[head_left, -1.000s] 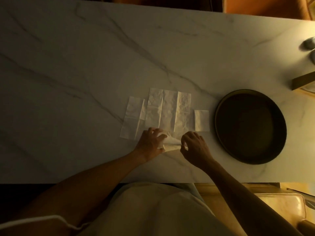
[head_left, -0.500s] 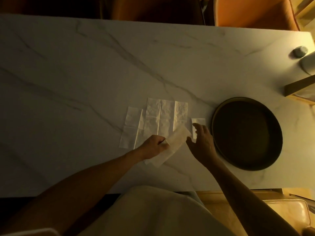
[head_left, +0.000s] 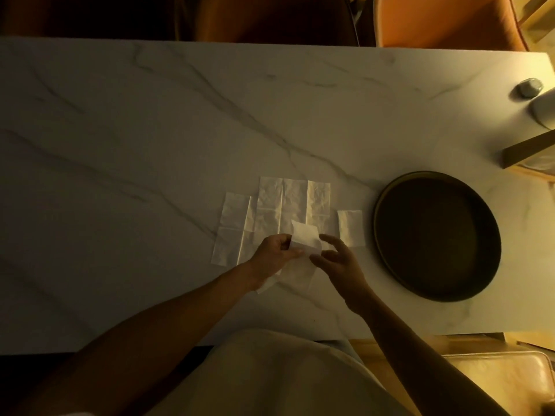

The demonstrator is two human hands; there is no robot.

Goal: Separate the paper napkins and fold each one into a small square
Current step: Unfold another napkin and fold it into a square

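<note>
A white paper napkin strip (head_left: 300, 265) is pinched in my left hand (head_left: 274, 250), its upper end bent up and its lower end trailing on the marble table (head_left: 150, 130). My right hand (head_left: 333, 258) hovers just right of the strip with fingers spread, holding nothing. Behind the hands lie several unfolded napkin strips (head_left: 292, 202) side by side, with another flat napkin piece (head_left: 231, 229) at their left. A small folded napkin (head_left: 350, 226) lies alone at the right, beside the pan.
A dark round pan (head_left: 437, 235) sits right of the napkins. At the far right edge are a small round metal object (head_left: 530, 87), a white object (head_left: 545, 109) and a dark wooden bar (head_left: 528, 151). Orange chairs (head_left: 444, 19) stand behind the table.
My left hand lifted one strip off the pile and now holds it bent over. My right hand let go of it, reached toward the small folded napkin, then came back beside the strip.
</note>
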